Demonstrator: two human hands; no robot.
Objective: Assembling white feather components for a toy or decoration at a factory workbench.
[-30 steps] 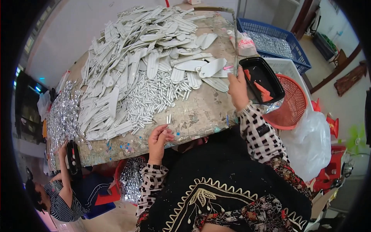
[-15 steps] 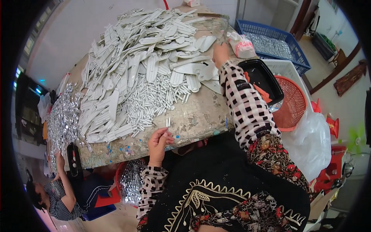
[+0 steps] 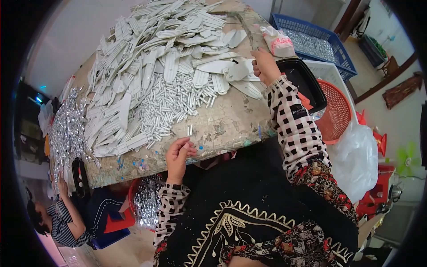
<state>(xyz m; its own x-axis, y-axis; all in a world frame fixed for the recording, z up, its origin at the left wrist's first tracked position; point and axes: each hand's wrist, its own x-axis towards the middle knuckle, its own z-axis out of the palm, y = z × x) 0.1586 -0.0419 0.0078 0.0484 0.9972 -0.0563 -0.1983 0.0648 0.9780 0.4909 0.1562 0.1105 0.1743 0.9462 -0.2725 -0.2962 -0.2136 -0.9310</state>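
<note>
Left hand (image 3: 178, 156) near two small pins (image 3: 190, 130), right hand (image 3: 265, 66) beside a black tray (image 3: 307, 78)

The two pins sit on the worn surface (image 3: 229, 122), just beyond the left fingers and apart from a heap of silvery pins (image 3: 171, 100). The left grip is half curled, thumb close to the fingers; whether it pinches anything, I cannot tell. The right grip is bent inward between the flat white pieces (image 3: 242, 69) and the tray; what it may hold is hidden. A red-and-white bag (image 3: 280, 44) rests near it.
</note>
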